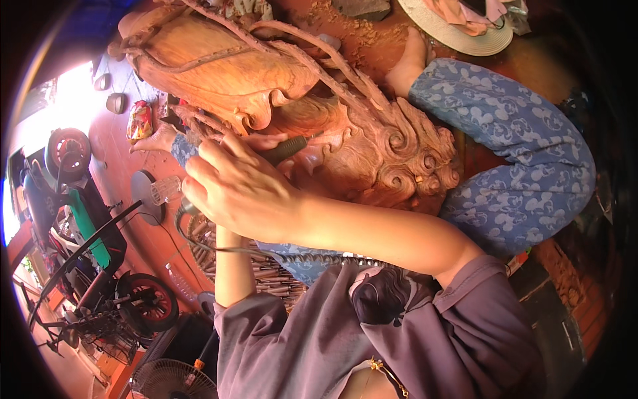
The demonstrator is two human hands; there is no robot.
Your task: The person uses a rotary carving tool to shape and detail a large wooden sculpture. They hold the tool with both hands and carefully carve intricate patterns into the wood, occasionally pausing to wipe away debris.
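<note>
A large reddish-brown wood carving [395, 149] lies before me, with curled scrolls at the right, a broad smooth leaf-like part [219, 70] and long twisting stems. My right hand [246, 189] is closed around a dark ribbed rotary tool handpiece [290, 147]. Its thin bit points right, at the hollow in the middle of the carving. A dark coiled cable [292, 255] crosses in front of my chest. My left forearm [234, 269] rises beneath the right hand. Most of the left hand is hidden there; fingertips by the handpiece may belong to it.
Many slim tool pieces [282, 282] stand packed together below my arms. My patterned trouser legs [512, 113] flank the carving. Wood chips [372, 40] and a pale brimmed hat [468, 30] lie beyond. At left are a two-wheeler [93, 246], fan [173, 379] and red-yellow packet [139, 122].
</note>
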